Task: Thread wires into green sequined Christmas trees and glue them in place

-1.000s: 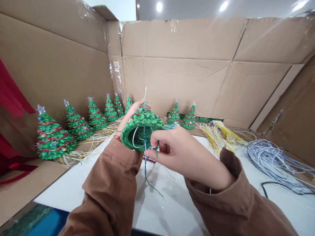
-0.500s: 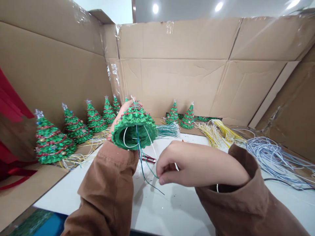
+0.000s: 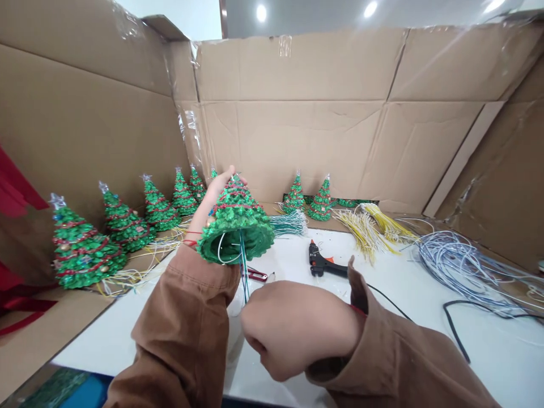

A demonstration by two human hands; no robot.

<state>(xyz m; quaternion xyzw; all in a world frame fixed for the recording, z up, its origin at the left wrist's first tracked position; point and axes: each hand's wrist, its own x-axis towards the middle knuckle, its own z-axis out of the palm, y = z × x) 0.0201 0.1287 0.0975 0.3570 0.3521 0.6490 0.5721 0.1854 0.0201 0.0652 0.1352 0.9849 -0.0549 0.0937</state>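
Tilted so its hollow underside faces me, a small green Christmas tree [image 3: 238, 218] is held up by my left hand [image 3: 216, 190], which grips it near the top from behind. Thin wires [image 3: 243, 260] in blue, green and white hang out of the hollow base. My right hand [image 3: 297, 328] is closed in a fist around their lower ends, below the tree; the wire ends are hidden inside it. Just behind the wires, a pair of red thread snips [image 3: 257, 275] lies on the white table.
Several finished-looking trees [image 3: 87, 249] stand along the left, and two trees [image 3: 321, 198] at the back. A black glue gun [image 3: 325, 263], yellow-white wire bundles [image 3: 368, 229], a green wire bundle [image 3: 289, 223] and a blue-white wire coil [image 3: 450, 263] lie about. Cardboard walls [image 3: 297, 136] surround the table.
My right hand has moved down and left and closed round the hanging wires, which are now gathered and taut. The glue gun has come into view. The tree stays in my left hand.
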